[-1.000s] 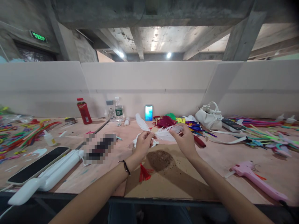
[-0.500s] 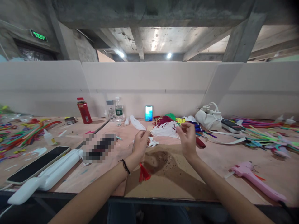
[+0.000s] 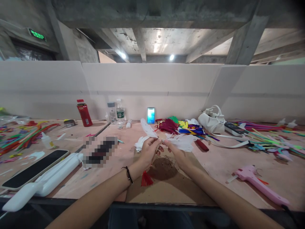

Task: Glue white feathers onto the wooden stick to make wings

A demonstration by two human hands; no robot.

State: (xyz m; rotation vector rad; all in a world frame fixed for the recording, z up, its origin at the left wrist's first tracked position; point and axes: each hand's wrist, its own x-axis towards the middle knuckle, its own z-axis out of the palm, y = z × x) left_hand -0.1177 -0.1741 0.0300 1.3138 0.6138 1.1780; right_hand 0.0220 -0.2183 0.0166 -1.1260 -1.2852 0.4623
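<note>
My left hand [image 3: 150, 152] is closed, pinching the base of a white feather ornament [image 3: 148, 129] above the cardboard. My right hand [image 3: 175, 155] meets it at the middle, its thumb and fingers closed at the same piece. White plumes [image 3: 181, 142] fan out to the right beyond my right fingers. The fingers cover the joint between the plumes. A red tassel [image 3: 146, 179] hangs below my left hand; its upper end is hidden. More white feathers [image 3: 141, 143] lie just left of my left hand.
Brown cardboard [image 3: 166, 194] lies under my hands. A pink glue gun [image 3: 259, 183] rests at right, a red object [image 3: 201, 145] nearer. Behind are coloured feathers [image 3: 168, 125], a lit phone [image 3: 151, 115] and a white handbag [image 3: 212, 121]. At left: a dark phone [image 3: 35, 168] and bottles [image 3: 84, 114].
My right hand has come left and down from its raised, apart position to meet my left hand at the feather ornament. The plumes have shifted right and tilted.
</note>
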